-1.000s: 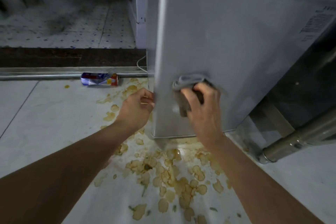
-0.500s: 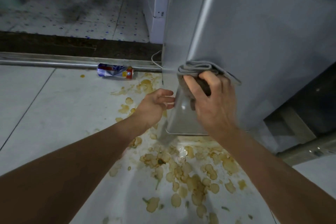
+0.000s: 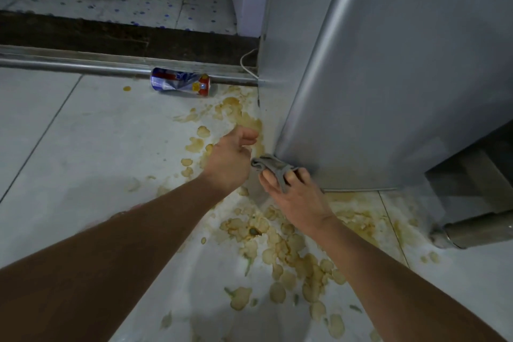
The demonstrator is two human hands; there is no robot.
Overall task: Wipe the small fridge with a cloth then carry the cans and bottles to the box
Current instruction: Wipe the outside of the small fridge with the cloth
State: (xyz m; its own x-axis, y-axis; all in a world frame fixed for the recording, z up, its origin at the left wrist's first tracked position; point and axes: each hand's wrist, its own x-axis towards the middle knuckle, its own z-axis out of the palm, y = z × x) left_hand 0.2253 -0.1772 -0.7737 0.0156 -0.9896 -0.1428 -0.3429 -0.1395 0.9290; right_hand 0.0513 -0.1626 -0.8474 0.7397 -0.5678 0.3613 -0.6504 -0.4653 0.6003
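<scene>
The small silver fridge (image 3: 402, 69) stands on the tiled floor at the right. My right hand (image 3: 297, 197) holds a grey cloth (image 3: 273, 166) against the fridge's lower left corner, just above the floor. My left hand (image 3: 230, 158) hovers beside the cloth with its fingers loosely curled and holds nothing. A dented blue, white and red can (image 3: 180, 85) lies on its side by the metal door rail, left of the fridge. No box or bottle is in view.
Brownish spill stains (image 3: 277, 247) spread over the white tiles in front of the fridge. A metal threshold rail (image 3: 83, 64) crosses the floor at the back. A white cable (image 3: 247, 62) runs behind the fridge. A metal tube (image 3: 477, 230) lies at the right.
My right hand has slid the cloth down the fridge's left edge to its bottom corner. My left hand dropped lower with it. The view tilted down and right.
</scene>
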